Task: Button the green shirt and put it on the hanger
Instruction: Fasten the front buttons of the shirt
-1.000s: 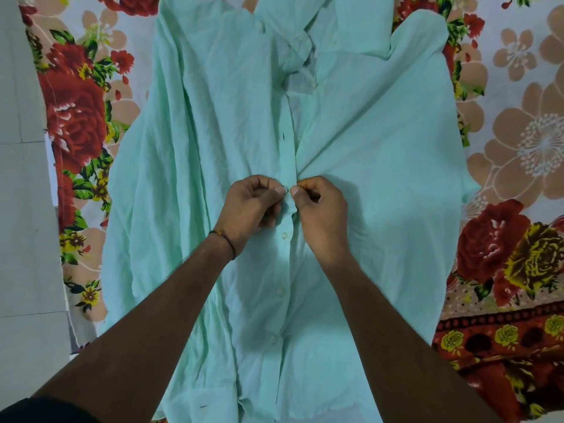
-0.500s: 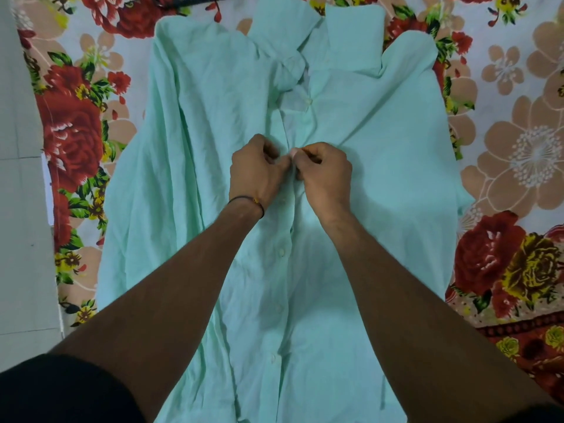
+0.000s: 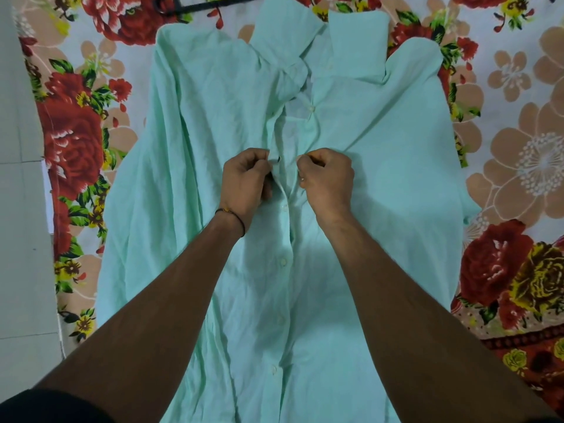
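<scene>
On a floral bedsheet (image 3: pixel 76 141), a green shirt (image 3: pixel 195 184) lies flat, face up, its lower buttons (image 3: pixel 283 261) fastened. Both hands have climbed to the chest since a second ago, a sign one more button is done. The left hand (image 3: pixel 245 180) pinches the buttonhole edge; the right hand (image 3: pixel 326 178) grips the opposite placket, a small gap between. The hanger (image 3: pixel 213 3) waits above the collar.

Lighting: soft, even, moderately bright, no glare; faint shadows lie on the green shirt (image 3: pixel 381 184) beneath the forearms and beside the right hand (image 3: pixel 326 178). Image quality: slightly soft overall, fabric detail smeared; wide-angle bending at the edges, with the floral bedsheet (image 3: pixel 518 166) curving outward; bottom corners dark.
</scene>
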